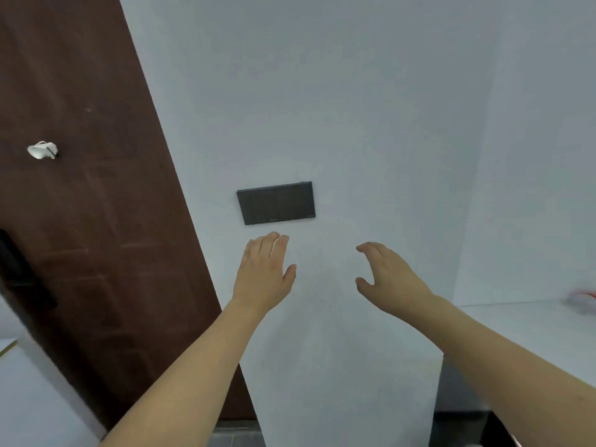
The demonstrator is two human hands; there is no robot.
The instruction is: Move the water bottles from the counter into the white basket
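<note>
no water bottles and no white basket show in the head view, so nothing here says whether any bottle has gone in; my judgement is that the carrying is not in hand at this moment, since both hands are bare of any load. the only hint of the counter (516, 321) is a pale ledge at the right edge, and on it sits a blurred red-and-white thing (583, 300) that may be packaging, too smeared to name. counted: zero bottles, zero baskets, two hands. the left hand (264, 272) is raised toward the wall with fingers straight and close together, holding nothing. the right hand (390, 275) is beside it, apart, fingers loosely curved with the thumb spread, also holding nothing. just above them is one dark switch panel (275, 203) on the white wall (387, 108). to the left stands one brown door (80, 221) with one small white hook (42, 150) on it.
</note>
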